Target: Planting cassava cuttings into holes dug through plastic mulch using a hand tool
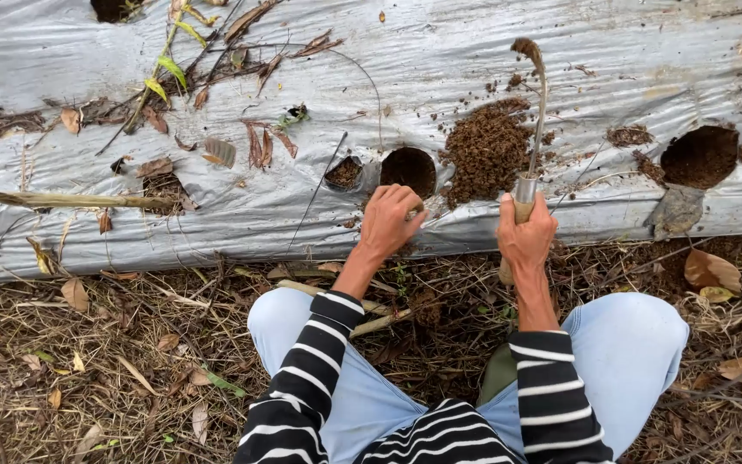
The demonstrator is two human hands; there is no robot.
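I squat before a raised bed covered in silver plastic sheeting point(474, 43). My right hand point(524, 230) grips the wooden handle of a curved metal digging tool point(539, 103), its soil-caked tip pointing up and away. My left hand point(391, 219) is curled at the near edge of a round planting hole point(409, 168) in the sheet; whether it holds anything is hidden. A heap of loose brown soil point(485, 150) lies on the plastic between the hole and the tool.
Another round hole point(699, 156) opens at the right, a smaller soil-filled one point(344, 174) left of my hand. Dry leaves, twigs and a stick point(79, 200) lie on the sheet. Straw and dead leaves point(113, 361) cover the ground around my knees.
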